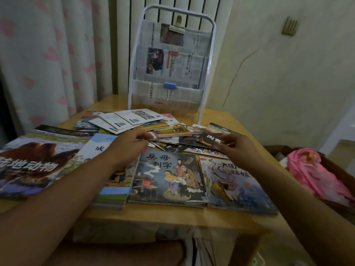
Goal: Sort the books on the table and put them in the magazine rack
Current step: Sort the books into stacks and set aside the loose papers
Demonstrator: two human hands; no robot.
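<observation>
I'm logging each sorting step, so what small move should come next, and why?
Probably lift the dark small book clear of the loose pile. The right hand already pinches its edge, while the left hand rests on the scattered small books. Neat stacks lie nearer, and the magazine rack holds only newspapers.

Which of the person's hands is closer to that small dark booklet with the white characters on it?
The right hand. Its fingers are at the near right edge of the dark booklet, seemingly touching it. The left hand is apart from it, over the scattered booklets to its left.
</observation>
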